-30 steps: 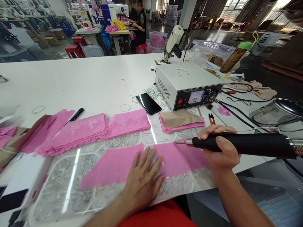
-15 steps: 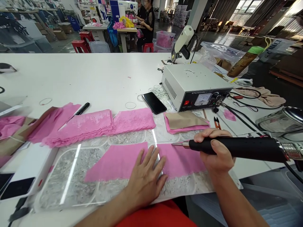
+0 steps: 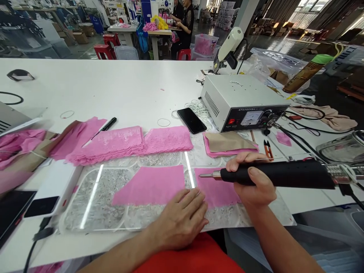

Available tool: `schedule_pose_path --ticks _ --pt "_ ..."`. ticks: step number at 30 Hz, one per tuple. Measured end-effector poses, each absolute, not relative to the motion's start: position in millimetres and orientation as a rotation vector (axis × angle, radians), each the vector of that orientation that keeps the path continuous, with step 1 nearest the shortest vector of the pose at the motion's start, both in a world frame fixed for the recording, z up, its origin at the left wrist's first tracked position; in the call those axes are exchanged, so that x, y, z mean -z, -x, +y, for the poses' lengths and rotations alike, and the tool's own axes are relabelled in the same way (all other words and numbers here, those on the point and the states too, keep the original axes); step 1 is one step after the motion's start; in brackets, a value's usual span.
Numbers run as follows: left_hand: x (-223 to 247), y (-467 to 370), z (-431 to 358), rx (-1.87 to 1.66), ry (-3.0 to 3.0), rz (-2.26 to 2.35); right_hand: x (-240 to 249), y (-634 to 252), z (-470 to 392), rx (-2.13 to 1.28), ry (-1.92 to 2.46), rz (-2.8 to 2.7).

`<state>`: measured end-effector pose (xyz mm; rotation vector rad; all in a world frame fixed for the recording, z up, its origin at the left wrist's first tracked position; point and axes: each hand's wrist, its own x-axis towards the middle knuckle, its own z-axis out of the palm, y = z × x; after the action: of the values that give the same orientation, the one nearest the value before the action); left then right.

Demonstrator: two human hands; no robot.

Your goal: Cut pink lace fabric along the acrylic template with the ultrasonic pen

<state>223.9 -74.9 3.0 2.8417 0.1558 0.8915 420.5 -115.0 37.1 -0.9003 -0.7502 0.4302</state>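
My right hand [image 3: 254, 182] grips a black handheld ultrasonic tool [image 3: 278, 174] with a thin metal tip pointing left. The tip hovers over or touches the upper left part of a pink fabric piece [image 3: 218, 195]; I cannot tell which. My left hand [image 3: 184, 216] lies palm down, fingers extended and loosely bent, at the near side of the gap between that piece and another pink fabric piece [image 3: 153, 185] with a slanted left end. Both pieces lie flat on a grey-white patterned mat [image 3: 96, 197]. Part of the right piece is hidden behind my right hand.
Behind the mat lie stacked pink lace pieces [image 3: 113, 142], a pen [image 3: 108, 124], a phone [image 3: 192, 120] and a beige-and-pink fabric stack [image 3: 227, 142]. A grey control box [image 3: 244, 98] with cables stands at the back right, near a glass jar [image 3: 341, 148]. Co-workers [image 3: 183, 28] sit beyond.
My left hand has slid back toward me, its fingers drawn closer together. The tool tip has moved slightly left over the right pink piece. The view has shifted a little.
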Motion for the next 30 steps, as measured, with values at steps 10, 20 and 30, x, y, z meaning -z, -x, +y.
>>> schedule_pose_path --ticks 10,20,30 --pt "2 -224 -74 -0.881 -2.776 0.114 -33 -418 -114 -0.466 0.89 -0.818" --pt "5 -224 -74 -0.785 -2.787 0.118 -33 -418 -111 -0.501 0.851 -0.875" --pt "1 -221 -71 -0.848 -2.808 -0.019 -37 -429 -128 -0.664 0.738 -0.798"
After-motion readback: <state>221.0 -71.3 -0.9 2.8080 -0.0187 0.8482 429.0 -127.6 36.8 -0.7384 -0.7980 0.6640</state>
